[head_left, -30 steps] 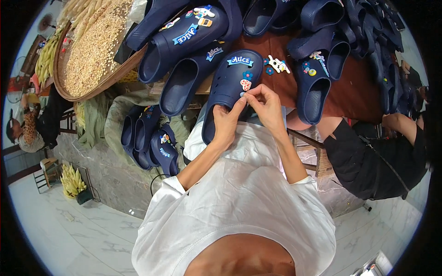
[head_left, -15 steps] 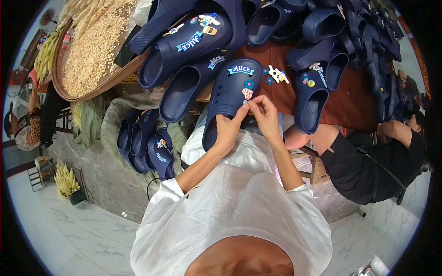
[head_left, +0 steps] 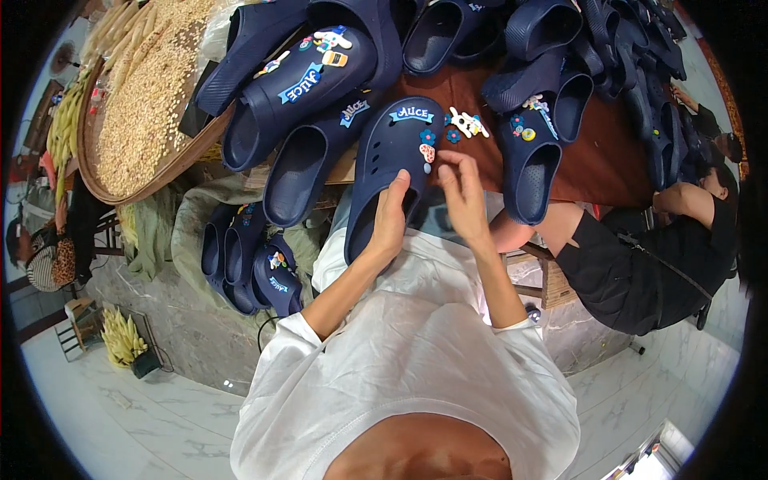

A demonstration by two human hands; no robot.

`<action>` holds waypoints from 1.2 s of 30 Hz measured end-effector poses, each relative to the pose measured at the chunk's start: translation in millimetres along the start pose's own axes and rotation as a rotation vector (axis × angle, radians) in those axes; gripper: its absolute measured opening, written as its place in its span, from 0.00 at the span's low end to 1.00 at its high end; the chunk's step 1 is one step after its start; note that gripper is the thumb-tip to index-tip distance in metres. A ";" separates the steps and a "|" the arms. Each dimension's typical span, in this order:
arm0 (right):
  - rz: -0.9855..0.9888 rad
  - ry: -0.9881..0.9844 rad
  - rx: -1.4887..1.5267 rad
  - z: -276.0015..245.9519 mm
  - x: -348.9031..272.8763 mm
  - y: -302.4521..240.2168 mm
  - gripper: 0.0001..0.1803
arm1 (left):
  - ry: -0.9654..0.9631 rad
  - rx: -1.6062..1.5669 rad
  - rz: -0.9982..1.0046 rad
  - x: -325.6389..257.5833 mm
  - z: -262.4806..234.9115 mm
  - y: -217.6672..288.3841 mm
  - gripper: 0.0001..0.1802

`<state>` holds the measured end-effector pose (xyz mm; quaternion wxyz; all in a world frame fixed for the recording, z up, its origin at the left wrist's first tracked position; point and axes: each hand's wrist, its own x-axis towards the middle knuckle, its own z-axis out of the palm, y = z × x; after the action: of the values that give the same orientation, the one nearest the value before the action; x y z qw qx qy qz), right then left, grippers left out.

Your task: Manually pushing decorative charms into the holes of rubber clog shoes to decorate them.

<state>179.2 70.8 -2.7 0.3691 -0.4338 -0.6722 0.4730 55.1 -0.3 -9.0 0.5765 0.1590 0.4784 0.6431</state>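
A navy clog (head_left: 380, 152) lies toe-away at the table's near edge. My left hand (head_left: 390, 216) grips it at the foot opening, thumb on the upper, other fingers partly hidden. On the clog are a blue banner charm (head_left: 412, 114), a blue flower charm (head_left: 428, 138), a spotted heart-shaped charm (head_left: 426, 154) and a small blue oval charm (head_left: 427, 169). Just right of the clog, my right hand (head_left: 464, 198) is open, fingers bent and apart, with nothing visible in it. Past its fingertips, a white animal-shaped charm (head_left: 468, 123) lies on the brown cloth.
More navy clogs crowd the table, including a decorated one (head_left: 528, 172) at right and a plain-topped pair at left. A woven tray (head_left: 100, 180) of pale kernels stands far left. Several clogs (head_left: 260, 264) sit lower left on greenish cloth. Another person (head_left: 632, 280) in black sits at right.
My right hand has let go of the small blue charm and drawn away rightward, fingers spreading. My left thumb has moved back from the charm to the clog's upper. The view has shifted slightly.
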 end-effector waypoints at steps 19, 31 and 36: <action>-0.290 -0.005 -0.649 -20.8 84.6 27.9 0.12 | 0.169 -0.575 -0.133 -6.6 -1.6 24.7 0.30; -0.233 0.161 -0.735 -37.8 79.8 32.1 0.11 | 0.165 -0.515 -0.089 -33.5 -3.2 29.6 0.29; -0.313 0.040 -0.837 -34.0 92.6 30.5 0.15 | 0.186 -0.530 -0.078 -28.4 0.9 33.3 0.24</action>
<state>184.6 173.3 -14.3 0.2419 -0.4476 -0.8561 0.0903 44.3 -21.2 27.9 0.5758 -0.0756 0.3501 0.7350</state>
